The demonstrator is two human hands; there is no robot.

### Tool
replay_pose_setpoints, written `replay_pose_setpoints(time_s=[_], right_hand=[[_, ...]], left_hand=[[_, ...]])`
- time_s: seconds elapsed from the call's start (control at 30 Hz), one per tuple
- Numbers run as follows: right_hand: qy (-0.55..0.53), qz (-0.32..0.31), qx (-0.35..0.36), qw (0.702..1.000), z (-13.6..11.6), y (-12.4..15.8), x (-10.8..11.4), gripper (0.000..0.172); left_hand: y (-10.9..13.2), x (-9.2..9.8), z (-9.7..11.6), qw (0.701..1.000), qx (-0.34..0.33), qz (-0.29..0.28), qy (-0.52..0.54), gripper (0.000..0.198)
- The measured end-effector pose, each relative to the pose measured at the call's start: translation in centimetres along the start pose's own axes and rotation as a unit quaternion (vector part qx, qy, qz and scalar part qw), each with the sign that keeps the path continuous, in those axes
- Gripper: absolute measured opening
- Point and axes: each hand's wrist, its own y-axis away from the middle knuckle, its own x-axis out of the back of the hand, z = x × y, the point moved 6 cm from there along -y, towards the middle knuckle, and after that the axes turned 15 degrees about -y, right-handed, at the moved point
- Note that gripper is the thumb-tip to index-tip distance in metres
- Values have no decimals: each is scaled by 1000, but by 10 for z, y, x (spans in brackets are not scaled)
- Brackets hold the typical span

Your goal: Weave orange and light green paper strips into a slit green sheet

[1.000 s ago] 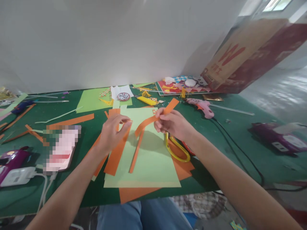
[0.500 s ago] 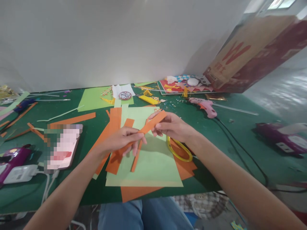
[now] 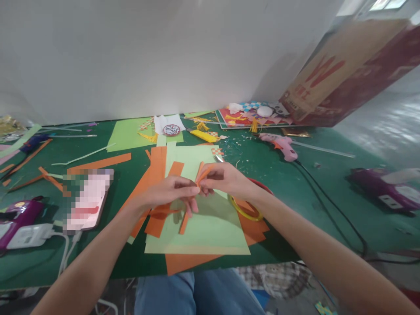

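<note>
Tabletop [image 3: 328, 175] in green meets a pale wall [image 3: 164, 57], left hand [image 3: 173, 190] and right hand [image 3: 226, 178] pinching an orange strip [image 3: 203, 175].

A pale wall [image 3: 131, 57] backs the green table [image 3: 328, 175], a probable window [image 3: 395, 3] upper right.

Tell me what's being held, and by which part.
An orange paper strip: the left hand and right hand pinch it close together. How near its ends they grip cannot be told.

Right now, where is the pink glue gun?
In the head view, the pink glue gun lies on the green table, right of centre, between the right hand and the paper bag.
</note>
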Motion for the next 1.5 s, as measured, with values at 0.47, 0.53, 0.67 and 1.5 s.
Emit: replay_pose_setpoints(time_s=[0.47, 0.53, 0.67, 1.5], right_hand=[[-73, 16, 13, 997, 3, -3, 8, 24], [-86, 19, 11, 996, 5, -4, 10, 25], [-93, 25, 11, 995, 5, -4, 8, 23], [-63, 127, -16, 990, 10, -2, 6, 20]], left_hand=[[-2, 2, 0, 999, -15, 16, 46, 29], [-1, 2, 1, 999, -19, 4, 50, 32], [0, 3, 0, 999, -8, 13, 34, 30], [-4, -3, 0, 995, 2, 78, -58, 28]])
